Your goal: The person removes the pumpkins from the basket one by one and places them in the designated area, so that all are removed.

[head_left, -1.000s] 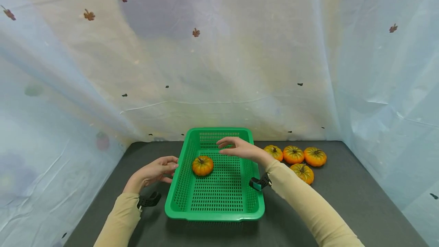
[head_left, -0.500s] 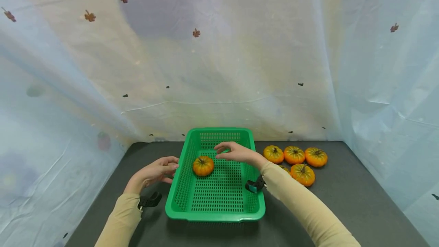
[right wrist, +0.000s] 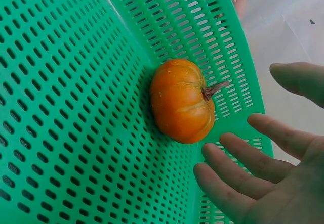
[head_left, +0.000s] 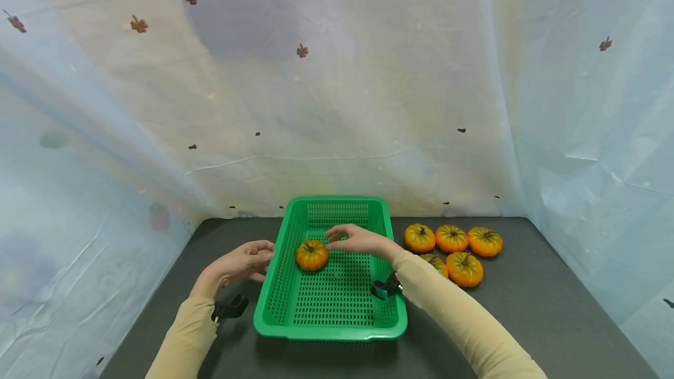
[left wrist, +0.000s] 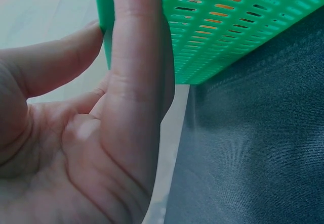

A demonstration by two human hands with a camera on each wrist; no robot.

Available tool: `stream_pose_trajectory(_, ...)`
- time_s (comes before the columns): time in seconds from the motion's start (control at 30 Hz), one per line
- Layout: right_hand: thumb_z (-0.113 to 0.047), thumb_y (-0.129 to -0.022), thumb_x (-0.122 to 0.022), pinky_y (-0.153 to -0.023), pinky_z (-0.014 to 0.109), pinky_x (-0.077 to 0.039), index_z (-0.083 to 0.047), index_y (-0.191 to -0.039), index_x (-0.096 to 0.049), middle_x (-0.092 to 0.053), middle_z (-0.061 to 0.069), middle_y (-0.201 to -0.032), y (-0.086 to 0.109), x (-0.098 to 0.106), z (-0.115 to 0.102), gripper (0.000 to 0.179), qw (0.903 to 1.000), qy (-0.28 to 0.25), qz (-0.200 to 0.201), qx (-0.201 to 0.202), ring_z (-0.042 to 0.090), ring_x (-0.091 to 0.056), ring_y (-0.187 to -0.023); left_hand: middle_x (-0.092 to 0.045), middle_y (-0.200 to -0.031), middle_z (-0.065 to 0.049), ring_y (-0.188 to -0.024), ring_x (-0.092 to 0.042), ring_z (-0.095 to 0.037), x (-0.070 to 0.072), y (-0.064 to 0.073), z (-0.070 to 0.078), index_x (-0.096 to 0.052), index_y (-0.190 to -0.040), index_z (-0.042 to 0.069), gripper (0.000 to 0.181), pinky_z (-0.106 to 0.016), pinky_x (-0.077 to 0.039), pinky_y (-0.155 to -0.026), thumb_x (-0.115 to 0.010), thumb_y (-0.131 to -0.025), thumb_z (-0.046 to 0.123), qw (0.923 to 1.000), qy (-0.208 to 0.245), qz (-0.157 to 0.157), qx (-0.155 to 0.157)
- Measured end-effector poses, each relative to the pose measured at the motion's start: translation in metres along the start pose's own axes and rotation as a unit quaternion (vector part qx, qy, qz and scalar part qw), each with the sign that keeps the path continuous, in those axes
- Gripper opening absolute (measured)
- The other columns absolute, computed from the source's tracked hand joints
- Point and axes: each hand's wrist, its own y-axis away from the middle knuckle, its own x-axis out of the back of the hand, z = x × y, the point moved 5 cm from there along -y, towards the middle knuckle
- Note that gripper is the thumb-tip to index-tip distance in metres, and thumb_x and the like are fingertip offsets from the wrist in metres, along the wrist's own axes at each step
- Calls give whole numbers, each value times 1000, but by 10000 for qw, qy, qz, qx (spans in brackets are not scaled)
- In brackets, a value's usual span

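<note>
A green perforated plastic basket [head_left: 330, 333] stands on the dark table, with one small orange pumpkin [head_left: 312, 255] inside near its left wall. My left hand [head_left: 238, 263] holds the basket's left rim between thumb and fingers; the left wrist view has the thumb [left wrist: 66, 57] meeting the rim's lip. Over the basket's interior, my right hand [head_left: 362, 240] hovers just right of the pumpkin with nothing in its grasp. Seen from the right wrist, its fingers [right wrist: 238, 171] are spread and apart from the pumpkin [right wrist: 179, 102], whose brown stem points toward the hand.
Several more pumpkins [head_left: 451, 238] sit on the table [head_left: 542, 309] to the basket's right, one partly hidden behind the right sleeve [head_left: 458, 314]. A pale patterned sheet [head_left: 337, 104] hangs behind the table and along both sides.
My right hand has moved left and down, nearer to the pumpkin in the basket. A pumpkin behind the right sleeve has come into view. The left hand and basket stay in place.
</note>
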Motion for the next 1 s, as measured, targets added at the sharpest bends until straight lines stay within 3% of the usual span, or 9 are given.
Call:
stream_pose_trajectory(0.2,-30,-96,-60,-98,52,-43,-7,-138,-48,-50,13,-134,-3,-3,2,49,9998,-180,-77,-102,28,-51,-119,-56,-121,-20,-103,-61,-35,1,0,-1,-38,-135,-4,43,-50,-53,-86,-50,-102,21,10000,26,48,38)
stream_pose_trajectory(0.53,-28,-97,-59,-101,55,-39,-4,-141,-44,-49,13,-134,-8,-10,5,52,9977,-565,-260,-274,39,-46,-124,-56,-120,-19,-103,-61,-35,1,-1,-1,-38,-135,-3,42,-50,-53,-85,-50,-102,20,9998,71,124,99)
stream_pose_trajectory(0.8,-25,-98,-57,-102,56,-37,-6,-138,-47,-47,12,-137,-12,-12,6,45,9929,-998,-250,-604,39,-47,-123,-56,-120,-19,-102,-61,-34,2,0,-3,-38,-135,-3,43,-50,-53,-85,-51,-102,21,9998,31,139,101)
stream_pose_trajectory(1.0,-27,-98,-57,-103,55,-37,-7,-136,-48,-46,12,-137,-12,-14,3,44,9919,-1029,-179,-718,39,-46,-123,-56,-120,-20,-102,-61,-34,0,0,-1,-37,-135,-4,42,-50,-53,-86,-49,-103,20,10000,-10,46,49)
